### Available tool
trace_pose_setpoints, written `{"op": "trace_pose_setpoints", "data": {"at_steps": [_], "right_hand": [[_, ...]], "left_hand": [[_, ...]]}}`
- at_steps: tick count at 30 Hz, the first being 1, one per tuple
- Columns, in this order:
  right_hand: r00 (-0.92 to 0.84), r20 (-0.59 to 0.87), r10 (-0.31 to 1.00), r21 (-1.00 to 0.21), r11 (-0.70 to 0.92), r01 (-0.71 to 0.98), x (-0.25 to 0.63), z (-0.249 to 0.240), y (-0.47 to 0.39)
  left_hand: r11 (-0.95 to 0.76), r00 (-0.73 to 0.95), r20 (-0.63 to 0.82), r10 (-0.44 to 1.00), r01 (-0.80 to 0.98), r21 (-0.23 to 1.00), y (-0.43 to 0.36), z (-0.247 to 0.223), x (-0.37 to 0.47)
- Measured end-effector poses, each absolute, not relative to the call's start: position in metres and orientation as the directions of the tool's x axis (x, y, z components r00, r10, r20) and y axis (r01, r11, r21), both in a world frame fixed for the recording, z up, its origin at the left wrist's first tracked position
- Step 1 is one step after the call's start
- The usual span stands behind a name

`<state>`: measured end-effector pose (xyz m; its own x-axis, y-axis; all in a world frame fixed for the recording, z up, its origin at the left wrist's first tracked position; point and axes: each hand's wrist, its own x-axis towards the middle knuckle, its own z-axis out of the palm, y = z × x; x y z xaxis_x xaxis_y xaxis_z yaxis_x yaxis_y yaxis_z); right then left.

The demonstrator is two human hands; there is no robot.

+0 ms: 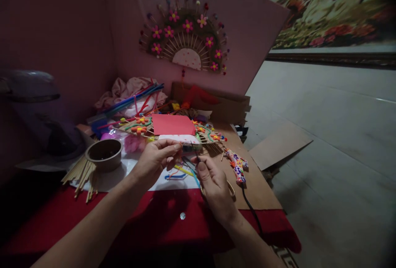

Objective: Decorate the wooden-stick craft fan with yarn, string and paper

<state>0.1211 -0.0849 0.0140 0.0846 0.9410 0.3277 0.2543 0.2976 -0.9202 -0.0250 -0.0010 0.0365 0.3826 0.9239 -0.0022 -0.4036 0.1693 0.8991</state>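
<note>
My left hand [161, 156] is raised over the table in a pinch, thumb against forefinger. Whatever sits at its fingertips is too small to make out. Close by on the right, my right hand [215, 185] is closed around scissors [231, 189]; a tan handle loop shows beside the palm, and a dark pointed tip rises past the thumb. Behind both hands lies a fan-shaped craft [213, 137] of sticks with orange flowers, a red sheet [173, 125] covering its middle. Blue and yellow pipe cleaner pieces [175, 176] rest on white paper below the hands.
A brown bowl [104, 152] stands left beside a bundle of wooden sticks [82, 177]. Right, a flower-patterned glue gun [237, 165] with a black cord lies on cardboard [256, 193]. A finished fan [187, 27] hangs on the pink board. A shiny disc [182, 216] lies on red cloth.
</note>
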Motion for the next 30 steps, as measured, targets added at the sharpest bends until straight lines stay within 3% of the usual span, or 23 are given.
{"op": "trace_pose_setpoints", "data": {"at_steps": [11,19,30], "right_hand": [[0.109,0.402,0.909,-0.825,0.308,0.474,0.108,0.016,-0.076],[0.118,0.449,0.886,-0.774,0.320,0.547,0.109,0.015,-0.073],[0.136,0.461,0.877,-0.767,0.317,0.559,0.108,0.014,-0.073]], "left_hand": [[0.063,0.446,0.141,0.884,-0.411,0.909,-0.003,0.029,-0.022],[-0.048,0.462,0.210,0.862,-0.337,0.940,-0.003,0.025,-0.021],[-0.070,0.448,0.222,0.866,-0.331,0.941,-0.006,0.028,-0.020]]}}
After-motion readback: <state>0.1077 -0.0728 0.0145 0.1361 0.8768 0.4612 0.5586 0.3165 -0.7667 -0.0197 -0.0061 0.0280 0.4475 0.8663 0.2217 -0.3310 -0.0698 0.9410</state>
